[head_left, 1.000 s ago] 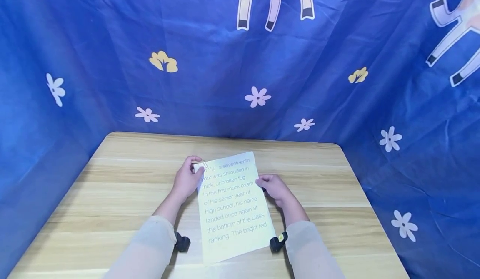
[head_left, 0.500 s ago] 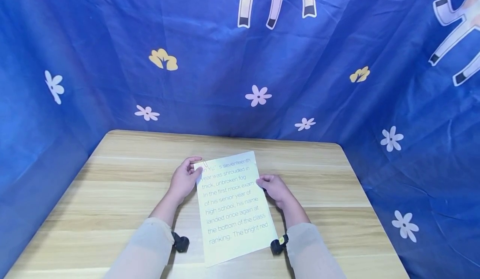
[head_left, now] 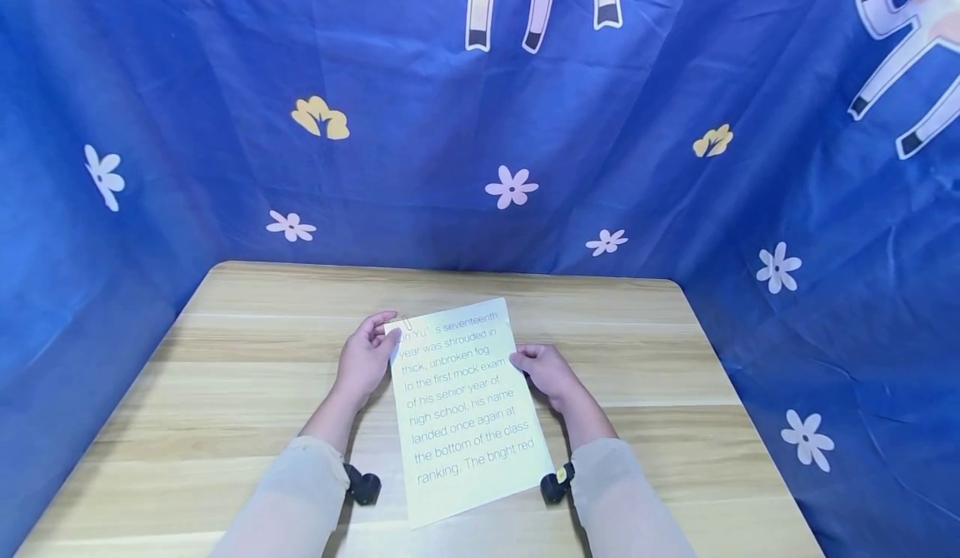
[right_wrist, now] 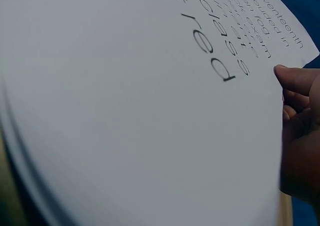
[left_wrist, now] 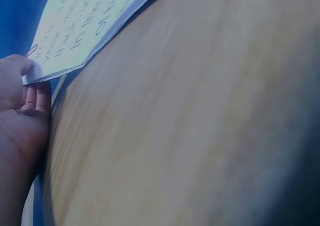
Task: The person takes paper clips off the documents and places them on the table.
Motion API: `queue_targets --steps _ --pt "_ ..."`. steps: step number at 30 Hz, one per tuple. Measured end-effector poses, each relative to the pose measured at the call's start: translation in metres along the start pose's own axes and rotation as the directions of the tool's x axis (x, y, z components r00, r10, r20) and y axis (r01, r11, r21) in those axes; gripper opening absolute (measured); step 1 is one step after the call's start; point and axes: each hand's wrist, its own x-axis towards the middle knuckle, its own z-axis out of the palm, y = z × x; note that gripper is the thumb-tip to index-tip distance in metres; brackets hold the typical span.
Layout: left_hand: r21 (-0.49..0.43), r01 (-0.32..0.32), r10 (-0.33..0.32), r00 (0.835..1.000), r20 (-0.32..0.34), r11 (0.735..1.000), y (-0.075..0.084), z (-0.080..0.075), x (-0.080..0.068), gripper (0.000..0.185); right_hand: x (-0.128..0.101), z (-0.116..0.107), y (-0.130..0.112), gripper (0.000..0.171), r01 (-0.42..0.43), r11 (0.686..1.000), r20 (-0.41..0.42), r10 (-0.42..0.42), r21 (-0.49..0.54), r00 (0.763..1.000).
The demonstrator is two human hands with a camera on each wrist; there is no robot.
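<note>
Several printed sheets of paper are held up together above the table, their text facing me. My left hand pinches the stack at its upper left corner, thumb on the front and fingers behind. Beside that thumb a paper clip sits on the top edge; the left wrist view shows part of it as a reddish loop. On the right edge, a little below the top corner, my right hand pinches the paper between thumb and fingers. In the right wrist view the sheet fills most of the picture.
A wood-grain table lies under the hands. Blue cloth printed with flowers and animal legs hangs behind it and along both sides. Each wrist carries a small black camera, such as the left one.
My left thumb has drawn back slightly toward the corner, so more of the first printed word shows. Both hands keep hold of the paper, which stays nearly in place.
</note>
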Motion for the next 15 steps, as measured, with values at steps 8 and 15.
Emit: queue_targets --steps 8,15 --pt "0.064 -0.021 0.022 1.000 -0.016 0.998 0.004 -0.005 -0.002 0.044 0.002 0.003 0.002 0.027 -0.004 1.000 -0.006 0.004 -0.001 1.000" --pt "0.222 -0.089 0.095 0.995 -0.016 0.971 0.006 -0.024 0.004 0.046 0.003 0.005 0.002 0.024 -0.010 1.000 -0.039 0.009 -0.028 0.999"
